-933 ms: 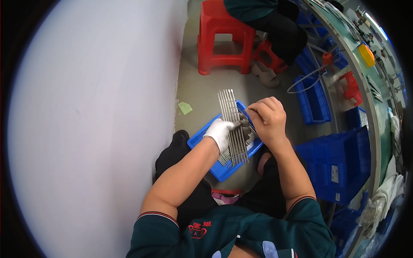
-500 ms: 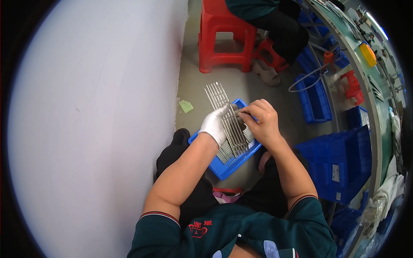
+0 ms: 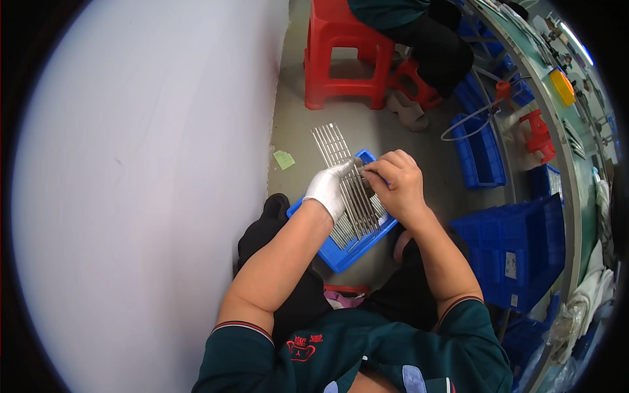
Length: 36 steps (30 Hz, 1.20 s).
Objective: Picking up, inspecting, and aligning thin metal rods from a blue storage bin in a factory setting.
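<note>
My left hand (image 3: 331, 187), in a white glove, grips a flat row of long thin metal rods (image 3: 335, 150) that fans out past my fingers toward the floor ahead. My bare right hand (image 3: 396, 187) pinches a small part at the middle of the same rods, right beside the left thumb. Both hands hover over a shallow blue plastic tray (image 3: 344, 255) that rests on my lap and holds more metal pieces.
A pale wall (image 3: 144, 183) fills the left side. A red plastic stool (image 3: 344, 56) with another person seated on it stands ahead. Blue bins (image 3: 481, 150) and stacked blue crates (image 3: 517, 252) sit on the right by a curved workbench. A green scrap (image 3: 284, 159) lies on the floor.
The bundle of rods has tilted further left and away, and both hands have shifted slightly left over the tray. The right hand stays at the rods' middle.
</note>
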Motion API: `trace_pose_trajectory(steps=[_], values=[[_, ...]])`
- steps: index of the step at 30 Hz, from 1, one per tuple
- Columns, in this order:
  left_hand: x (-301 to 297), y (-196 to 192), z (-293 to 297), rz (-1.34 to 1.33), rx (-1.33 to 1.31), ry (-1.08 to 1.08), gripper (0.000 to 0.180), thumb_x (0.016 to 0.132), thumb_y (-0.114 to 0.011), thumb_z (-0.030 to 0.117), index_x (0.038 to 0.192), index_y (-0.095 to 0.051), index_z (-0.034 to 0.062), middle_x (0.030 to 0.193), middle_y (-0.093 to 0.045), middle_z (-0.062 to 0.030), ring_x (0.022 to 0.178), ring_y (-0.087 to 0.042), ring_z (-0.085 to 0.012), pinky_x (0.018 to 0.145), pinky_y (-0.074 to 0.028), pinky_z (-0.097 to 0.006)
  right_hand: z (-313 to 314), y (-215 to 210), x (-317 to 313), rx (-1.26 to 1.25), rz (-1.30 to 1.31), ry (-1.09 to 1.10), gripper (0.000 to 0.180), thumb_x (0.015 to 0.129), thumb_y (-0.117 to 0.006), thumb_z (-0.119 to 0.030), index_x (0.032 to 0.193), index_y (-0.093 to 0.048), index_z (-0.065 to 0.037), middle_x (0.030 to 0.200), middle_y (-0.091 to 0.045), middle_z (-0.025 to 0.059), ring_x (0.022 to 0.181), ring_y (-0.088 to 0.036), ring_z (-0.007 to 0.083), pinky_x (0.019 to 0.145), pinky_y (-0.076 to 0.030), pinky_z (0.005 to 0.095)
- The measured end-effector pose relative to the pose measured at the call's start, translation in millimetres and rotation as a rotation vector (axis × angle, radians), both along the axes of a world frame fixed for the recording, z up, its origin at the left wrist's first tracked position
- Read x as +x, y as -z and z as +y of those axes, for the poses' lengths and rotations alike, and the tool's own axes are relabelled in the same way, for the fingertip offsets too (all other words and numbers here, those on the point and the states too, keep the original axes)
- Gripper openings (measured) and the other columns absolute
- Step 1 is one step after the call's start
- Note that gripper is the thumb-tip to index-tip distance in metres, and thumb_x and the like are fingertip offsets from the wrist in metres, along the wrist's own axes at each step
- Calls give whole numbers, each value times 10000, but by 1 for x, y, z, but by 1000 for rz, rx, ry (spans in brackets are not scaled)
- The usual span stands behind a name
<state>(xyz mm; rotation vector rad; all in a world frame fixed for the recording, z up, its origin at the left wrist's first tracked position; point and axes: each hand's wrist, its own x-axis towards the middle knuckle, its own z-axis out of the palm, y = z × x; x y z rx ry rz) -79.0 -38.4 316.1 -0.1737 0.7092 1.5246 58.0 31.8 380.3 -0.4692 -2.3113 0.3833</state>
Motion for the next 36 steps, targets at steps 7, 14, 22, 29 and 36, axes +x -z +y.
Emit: trace_pose_trajectory(steps=[7,14,22,29,36], values=[[5,0,0,65,-36,-8,179,882,-572,77,1016,-658,-5,954,-659,-95,867,-630,-198,807,-498,-314,-7,-2,-3,206,-57,-20,103,651,-723,-73,713,-642,-86,708,-590,31,696,-556,232,628,-420,353],[3,0,1,106,-88,-17,189,935,-501,129,1052,-618,37,967,-649,-94,869,-642,-242,788,-534,-401,-7,-11,-3,94,-60,2,94,657,-717,-61,719,-647,-69,718,-605,40,701,-562,238,634,-428,355],[1,2,1,-7,-3,33,191,943,-491,158,1029,-615,42,967,-651,-111,865,-644,-259,781,-536,-422,0,1,-1,-85,-25,1,92,666,-716,-32,745,-671,-44,713,-609,62,694,-562,242,643,-454,352],[2,5,1,-29,12,25,202,953,-468,164,1031,-606,38,970,-651,-118,867,-645,-262,779,-537,-424,-3,-3,-4,81,-117,-74,90,661,-712,-40,738,-671,-61,717,-613,50,693,-563,240,654,-449,343],[3,2,2,11,-32,7,205,954,-466,158,1039,-600,27,972,-646,-124,873,-645,-267,784,-539,-424,-3,-12,0,-20,-26,-24,84,670,-717,-53,745,-678,-61,714,-617,53,710,-573,232,651,-451,341]])
